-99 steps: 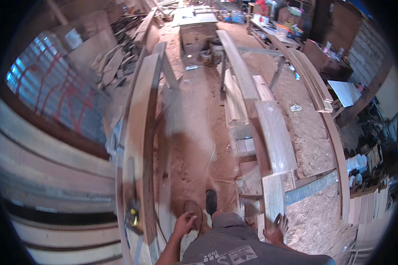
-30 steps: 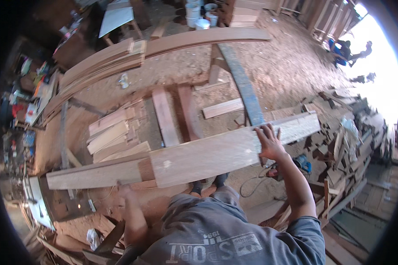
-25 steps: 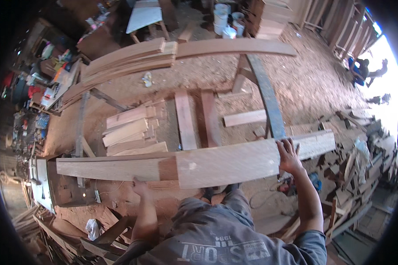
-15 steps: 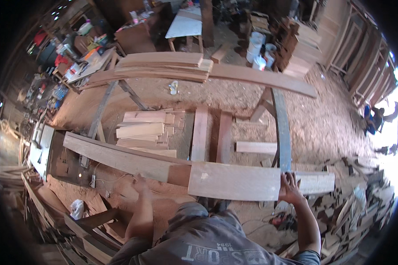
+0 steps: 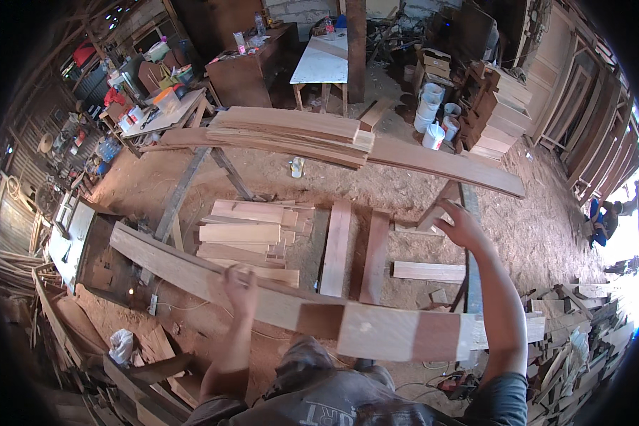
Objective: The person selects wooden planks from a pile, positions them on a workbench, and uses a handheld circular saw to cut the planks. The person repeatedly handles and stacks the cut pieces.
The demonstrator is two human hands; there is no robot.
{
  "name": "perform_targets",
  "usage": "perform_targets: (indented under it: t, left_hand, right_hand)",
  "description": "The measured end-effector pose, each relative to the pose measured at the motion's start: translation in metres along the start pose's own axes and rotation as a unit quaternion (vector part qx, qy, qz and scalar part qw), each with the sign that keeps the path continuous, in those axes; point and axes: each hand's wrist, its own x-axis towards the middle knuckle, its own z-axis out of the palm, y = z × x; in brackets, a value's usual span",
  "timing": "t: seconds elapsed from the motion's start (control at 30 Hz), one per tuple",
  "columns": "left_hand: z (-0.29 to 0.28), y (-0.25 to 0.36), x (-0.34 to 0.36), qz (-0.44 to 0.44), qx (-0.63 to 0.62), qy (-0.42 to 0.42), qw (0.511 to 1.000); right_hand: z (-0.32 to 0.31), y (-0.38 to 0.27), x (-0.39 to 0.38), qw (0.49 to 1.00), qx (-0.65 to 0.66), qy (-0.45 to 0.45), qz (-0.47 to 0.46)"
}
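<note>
My left hand (image 5: 240,287), slightly blurred, is over the long pale plank (image 5: 167,260) in front of me, fingers loosely bent and apart; whether it touches the plank is unclear. My right hand (image 5: 453,224) is raised beyond the near boards, fingers curved and apart, holding nothing. A shorter, wider board (image 5: 376,334) lies over the plank's right part, resting at the blue-grey beam (image 5: 470,284). Across the far ends of the supports lie stacked planks (image 5: 284,124) and a long brown board (image 5: 447,165).
Short pieces (image 5: 241,236) and two boards (image 5: 334,248) lie on the floor between supports. Scrap wood (image 5: 582,312) fills both lower sides. Behind are a white-topped table (image 5: 318,60), cluttered bench (image 5: 153,115) and buckets (image 5: 430,106). A person (image 5: 600,224) is at the bright right opening.
My right hand has left the short board and risen forward. My left hand has moved slightly forward. The view has tilted up, showing more of the back of the workshop.
</note>
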Motion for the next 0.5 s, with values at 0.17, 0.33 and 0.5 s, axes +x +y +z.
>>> perform_targets:
  t: [0.17,0.33,0.5]
  left_hand:
    - [-0.004,-0.01,0.02,0.215,0.226,-0.093,0.946]
    - [-0.011,-0.035,0.031,0.235,0.213,-0.168,0.933]
    - [-0.003,-0.043,0.035,0.229,0.151,-0.175,0.945]
  right_hand:
    - [0.116,-0.075,0.178,0.994,0.01,0.071,-0.087]
    - [0.171,-0.13,0.333,0.959,0.229,0.088,0.139]
    - [0.182,-0.105,0.415,0.844,0.403,0.138,0.327]
